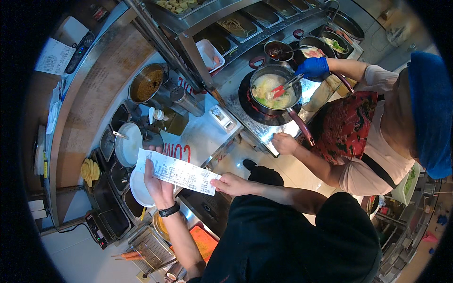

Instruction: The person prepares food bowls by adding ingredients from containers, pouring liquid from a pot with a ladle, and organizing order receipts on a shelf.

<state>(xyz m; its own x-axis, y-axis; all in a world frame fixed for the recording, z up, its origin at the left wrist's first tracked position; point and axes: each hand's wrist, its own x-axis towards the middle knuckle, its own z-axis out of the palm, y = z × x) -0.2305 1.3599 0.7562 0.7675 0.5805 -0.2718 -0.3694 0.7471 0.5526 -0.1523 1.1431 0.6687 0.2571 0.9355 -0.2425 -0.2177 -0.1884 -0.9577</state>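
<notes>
A long paper receipt (180, 171) with print on it is held flat between my two hands. My left hand (159, 185), with a black watch at the wrist, grips its left end, thumb on top and fingers behind. The right end is pinched between thumb and fingers of my right hand (230, 184). Beyond the paper stand a white-looking pot with a spoon (128, 145) and, partly behind my left hand, a white bowl (138, 187). A metal shaker (187, 102) and a white device (223, 119) are on the steel counter.
At the right, a co-worker (368, 141) holds red-tipped tongs (283, 88) in a pot (275, 90) of food on a hob. More pans (316, 47) stand behind it. A metal shelf (212, 16) overhangs food trays. A fryer basket (150, 249) and an orange board (203, 242) lie near my left forearm.
</notes>
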